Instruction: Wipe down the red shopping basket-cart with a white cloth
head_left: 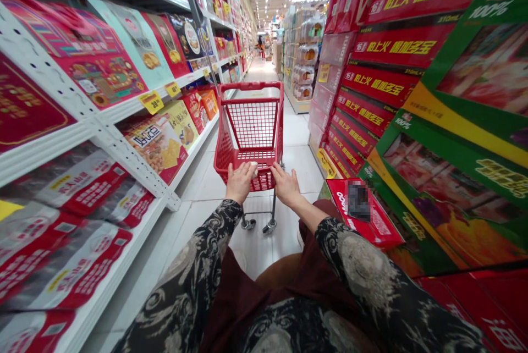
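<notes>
Both hands on the red cart's near edge

The left hand (240,180) lies with its fingers close together and the right hand (287,183) with its fingers slightly spread, both resting on the handle (264,167) at centre frame; whether they curl under it, I cannot tell. A small pale thing at the left fingertips is too unclear to name. The shopping cart (256,156) lies straight ahead of the fingers, its long axis running up the frame—neither hand is clearly nearer. Its basket is glossy plastic mesh, tapered, above grey casters (269,226). Patterned black sleeves (198,254) fill the lower frame. Perforated white metal shelving (124,149) stands left; glossy printed cartons (371,86) stack up right.
</notes>
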Available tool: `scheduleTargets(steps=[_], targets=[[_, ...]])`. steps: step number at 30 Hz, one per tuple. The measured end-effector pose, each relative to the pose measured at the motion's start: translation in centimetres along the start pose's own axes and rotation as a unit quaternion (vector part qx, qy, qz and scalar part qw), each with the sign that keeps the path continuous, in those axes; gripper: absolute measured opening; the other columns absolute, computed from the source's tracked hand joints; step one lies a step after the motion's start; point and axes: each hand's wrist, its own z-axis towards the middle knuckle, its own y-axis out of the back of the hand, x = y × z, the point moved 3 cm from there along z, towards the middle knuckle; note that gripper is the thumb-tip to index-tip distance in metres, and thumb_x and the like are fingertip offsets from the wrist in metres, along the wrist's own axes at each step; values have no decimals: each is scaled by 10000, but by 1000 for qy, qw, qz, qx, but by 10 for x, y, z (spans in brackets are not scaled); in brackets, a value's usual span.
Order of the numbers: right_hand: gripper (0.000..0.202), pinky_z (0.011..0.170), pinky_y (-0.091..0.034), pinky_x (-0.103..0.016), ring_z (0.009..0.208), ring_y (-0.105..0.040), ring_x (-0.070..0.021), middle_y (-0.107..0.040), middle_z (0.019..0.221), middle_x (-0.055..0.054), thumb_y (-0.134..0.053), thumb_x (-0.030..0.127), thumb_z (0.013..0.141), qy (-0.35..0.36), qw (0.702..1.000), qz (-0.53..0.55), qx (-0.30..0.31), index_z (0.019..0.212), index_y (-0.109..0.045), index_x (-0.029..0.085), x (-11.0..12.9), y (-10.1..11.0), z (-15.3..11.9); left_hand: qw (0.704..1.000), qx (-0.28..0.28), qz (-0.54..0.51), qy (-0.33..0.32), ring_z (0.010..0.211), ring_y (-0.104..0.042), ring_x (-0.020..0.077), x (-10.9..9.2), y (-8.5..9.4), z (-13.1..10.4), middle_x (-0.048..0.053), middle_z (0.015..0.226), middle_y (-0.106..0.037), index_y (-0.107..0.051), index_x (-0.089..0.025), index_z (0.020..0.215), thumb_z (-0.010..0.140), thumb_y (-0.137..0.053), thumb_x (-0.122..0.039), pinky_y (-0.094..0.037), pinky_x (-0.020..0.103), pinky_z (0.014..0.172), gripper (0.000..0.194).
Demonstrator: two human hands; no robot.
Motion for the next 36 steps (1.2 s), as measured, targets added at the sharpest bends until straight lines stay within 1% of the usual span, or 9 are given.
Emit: scheduleTargets(steps=[5, 8, 11, 17, 20, 23, 26, 31, 36], targets=[[605, 1063, -225, -548, 1119, -529, -246, -216, 1530, -62, -350, 117, 814, -1, 1000, 6, -2, 1415, -323, 179, 1, -2, -1, 994, -9, 24, 102, 1258, -455, 263, 55, 10, -17, 113, 1373, -497, -476, -222, 1297, 898, -302, -178, -146, 603, 1089, 438], [603, 1067, -228, -539, 1139, -520, -245, -225, 1527, -69, -350, 110, 811, -1, 1000, 16, -1, 1411, -331, 173, 3, -4, 0, 991, -16, 24, 132, 1251, -458, 262, 66, 10, -20, 122, 1369, -498, -484, -209, 1286, 885, -310, -167, -158, 601, 1086, 438], [607, 1068, -238, -527, 1179, -501, -242, -228, 1526, -77, -353, 101, 802, -5, 1000, 25, -1, 1406, -336, 162, 5, -4, 0, 994, -15, 11, 111, 1255, -453, 263, 51, 4, -11, 125, 1350, -516, -496, -189, 1278, 882, -316, -170, -188, 572, 1091, 435], [603, 1069, -252, -509, 1190, -498, -225, -224, 1527, -67, -348, 94, 803, -12, 1000, 27, -4, 1402, -336, 164, 2, -3, 1, 999, -3, -12, 30, 1253, -459, 265, -6, -5, 9, 121, 1341, -527, -503, -187, 1281, 892, -303, -172, -220, 547, 1091, 437], [616, 1058, -267, -515, 1183, -504, -227, -220, 1529, -66, -358, 93, 794, -11, 1000, 23, -3, 1405, -329, 163, 0, -1, 1, 1000, 7, -21, -4, 1279, -435, 261, -19, -6, 11, 114, 1365, -505, -484, -200, 1300, 902, -300, -188, -244, 535, 1084, 439], [608, 1053, -270, -523, 1168, -514, -234, -220, 1529, -64, -353, 103, 805, -5, 1000, 18, -2, 1409, -325, 170, -1, -1, 0, 1000, 10, -23, -7, 1291, -424, 259, -10, -4, 6, 112, 1380, -489, -466, -223, 1316, 902, -309, -191, -201, 572, 1089, 444], [608, 1058, -259, -526, 1163, -517, -236, -216, 1530, -62, -353, 104, 810, -2, 1000, 15, 0, 1412, -323, 182, 0, -1, 0, 999, 8, -16, 30, 1279, -437, 260, 14, 0, -1, 112, 1381, -487, -458, -234, 1317, 899, -313, -196, -165, 614, 1081, 444], [607, 1060, -253, -517, 1176, -509, -233, -219, 1529, -66, -358, 101, 813, 8, 1000, 12, 4, 1412, -325, 194, 4, -3, 0, 993, -12, -8, 114, 1277, -430, 267, 46, 4, -9, 158, 1388, -466, -467, -184, 1301, 875, -357, -196, -255, 588, 1051, 440], [614, 1049, -271, -506, 1185, -508, -241, -232, 1521, -97, -372, 94, 796, 7, 1000, 20, -6, 1406, -335, 154, 5, -5, 1, 995, -15, -30, 97, 1257, -450, 245, 24, -3, -3, 150, 1337, -521, -499, -174, 1274, 859, -337, -126, -334, 507, 1037, 448]])
